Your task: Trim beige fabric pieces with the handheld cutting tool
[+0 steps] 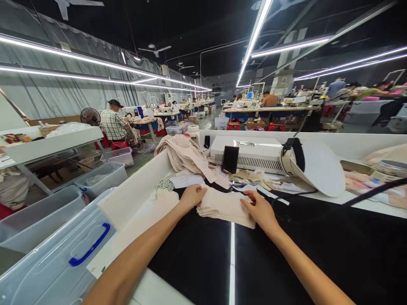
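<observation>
**A:** Start at the left. What's there?

**B:** A clear bin with a blue handle, just beside the white table edge. Then the left hand, forearm stretched forward over the black work surface.

**A:** And what is it on?

**B:** The stack of beige fabric pieces. It lies on the black surface, straddling the white strip, between the two hands. I judge the work to be squaring that stack. To do it well, both hands should press evenly inward from opposite edges. The layers should stay flat so that none slides or buckles.

**A:** The left hand's pose?

**B:** Palm down, fingers bent over the stack's left edge. Whether they pinch a layer or only rest there, I cannot tell.

**A:** And the other?

**B:** The right hand lies open and flat on the right edge, fingers spread, thumb pointing toward the left hand. It grips nothing. The wrist is low and the forearm angles in from the right.

**A:** Beyond them?

**B:** A heap of beige garments, a black phone leaning on a white machine, and a white dome-shaped thing with a black strap.
</observation>
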The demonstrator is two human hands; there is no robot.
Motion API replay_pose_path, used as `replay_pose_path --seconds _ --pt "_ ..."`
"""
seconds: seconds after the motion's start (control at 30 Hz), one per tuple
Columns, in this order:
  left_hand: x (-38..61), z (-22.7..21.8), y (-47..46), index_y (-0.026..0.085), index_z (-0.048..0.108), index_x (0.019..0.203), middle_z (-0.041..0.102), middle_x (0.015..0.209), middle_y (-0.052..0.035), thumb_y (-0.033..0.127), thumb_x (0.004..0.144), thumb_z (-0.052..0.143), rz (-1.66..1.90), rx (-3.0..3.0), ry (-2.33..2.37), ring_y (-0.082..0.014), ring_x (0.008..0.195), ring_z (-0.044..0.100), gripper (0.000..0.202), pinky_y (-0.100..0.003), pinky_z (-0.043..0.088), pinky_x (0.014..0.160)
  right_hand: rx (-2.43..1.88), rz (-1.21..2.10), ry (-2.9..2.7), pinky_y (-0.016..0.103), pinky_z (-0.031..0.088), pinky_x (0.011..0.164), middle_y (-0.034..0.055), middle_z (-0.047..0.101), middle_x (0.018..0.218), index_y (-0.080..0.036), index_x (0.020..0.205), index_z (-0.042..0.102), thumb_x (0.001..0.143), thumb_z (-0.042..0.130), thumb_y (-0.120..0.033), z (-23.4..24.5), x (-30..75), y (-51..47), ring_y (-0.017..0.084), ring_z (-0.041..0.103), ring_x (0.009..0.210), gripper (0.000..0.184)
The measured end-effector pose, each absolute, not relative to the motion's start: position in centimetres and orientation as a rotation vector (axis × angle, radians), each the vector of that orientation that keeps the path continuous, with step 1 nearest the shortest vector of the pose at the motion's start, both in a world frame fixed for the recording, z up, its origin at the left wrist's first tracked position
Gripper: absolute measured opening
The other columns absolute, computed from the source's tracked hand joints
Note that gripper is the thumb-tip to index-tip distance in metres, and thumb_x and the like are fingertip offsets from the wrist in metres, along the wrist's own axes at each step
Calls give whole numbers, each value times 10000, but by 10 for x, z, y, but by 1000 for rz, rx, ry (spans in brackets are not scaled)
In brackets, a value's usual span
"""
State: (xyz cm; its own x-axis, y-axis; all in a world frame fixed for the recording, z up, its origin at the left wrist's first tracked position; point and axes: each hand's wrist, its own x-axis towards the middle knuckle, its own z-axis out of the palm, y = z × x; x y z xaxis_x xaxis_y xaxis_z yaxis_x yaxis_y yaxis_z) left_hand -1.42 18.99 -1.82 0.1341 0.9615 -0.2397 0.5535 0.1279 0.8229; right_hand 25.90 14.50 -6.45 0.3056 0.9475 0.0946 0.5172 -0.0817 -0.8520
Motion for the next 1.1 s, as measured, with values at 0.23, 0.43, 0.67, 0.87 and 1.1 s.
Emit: replay_pose_path --seconds 0.23,0.43,0.67,0.87,1.1 --pt "-39 4 170 181 695 1425 715 1415 -122 427 1113 752 592 1647 1505 -278 1198 747 401 -492 671 1018 -1665 356 -1486 668 511 1130 220 704 1359 -181 1228 741 877 586 -514 -60 252 121 363 686 1023 508" --pt "-123 27 151 189 696 1431 704 1447 -125 428 1114 749 584 1795 1757 -289 1234 735 400 -508 659 1049 -1513 457 -1622 496 623 883 144 756 1281 -261 1148 775 906 571 -610 -56 220 88 334 755 1050 471" --pt "-175 2 127 182 690 1438 705 1440 -126 421 1107 761 452 1789 1951 -290 1229 738 414 -510 663 1041 -1379 588 -1721 384 635 720 103 802 1189 -293 1032 799 920 607 -592 -45 188 56 249 782 867 373" --pt "-178 -8 115 184 690 1436 707 1437 -123 428 1109 757 669 1764 1873 -289 1224 740 414 -510 663 1039 -1390 728 -1732 390 600 698 88 822 1064 -301 956 827 851 691 -609 -29 179 36 257 736 804 353" --pt "-166 16 94 201 662 880 688 898 -18 469 1002 736 963 1624 1548 -200 909 642 304 -291 551 809 -1336 1314 -1423 307 556 551 72 801 955 -253 1093 842 719 904 -779 -35 156 17 229 702 787 648"
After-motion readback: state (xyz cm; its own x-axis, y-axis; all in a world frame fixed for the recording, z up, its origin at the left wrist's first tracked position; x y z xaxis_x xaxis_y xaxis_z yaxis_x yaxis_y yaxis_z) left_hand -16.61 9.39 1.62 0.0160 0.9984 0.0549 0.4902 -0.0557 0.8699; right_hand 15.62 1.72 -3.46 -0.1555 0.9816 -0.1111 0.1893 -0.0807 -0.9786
